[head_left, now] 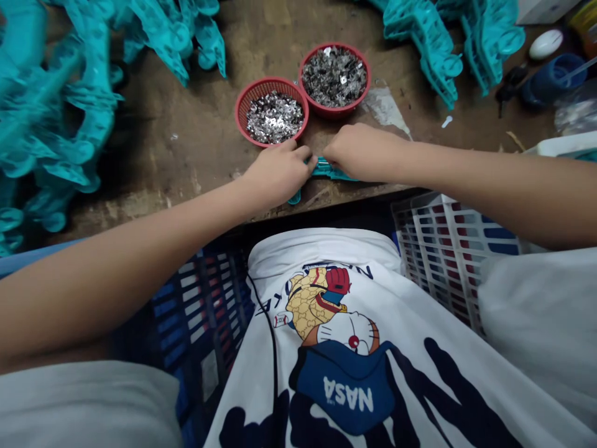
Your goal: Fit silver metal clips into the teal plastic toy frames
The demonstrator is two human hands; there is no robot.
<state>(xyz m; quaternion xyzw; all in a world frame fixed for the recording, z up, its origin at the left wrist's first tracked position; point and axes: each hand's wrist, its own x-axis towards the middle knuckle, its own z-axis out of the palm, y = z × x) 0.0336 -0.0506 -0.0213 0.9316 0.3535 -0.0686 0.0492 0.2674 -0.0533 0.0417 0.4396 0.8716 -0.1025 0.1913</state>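
A small teal plastic part [329, 168] lies at the front of the wooden table, between my two hands. My left hand [284, 169] is closed on its left end, the fingers curled over it. On the other end, the fingers of my right hand [353, 149] are pinched together and pressed down; whether they hold something small is hidden. Just beyond my hands stand two red baskets: the left basket [239, 115] and the right basket [305, 78]. Shiny metal pieces [275, 117] fill the left one, and darker metal pieces [334, 76] fill the right one.
Teal plastic parts [88, 93] are heaped at the left, with more teal parts [424, 46] at the back right. A blue cup [550, 81] and a white oval object [545, 45] stand far right. Below the table edge are a white crate [448, 249] and a blue crate [200, 311].
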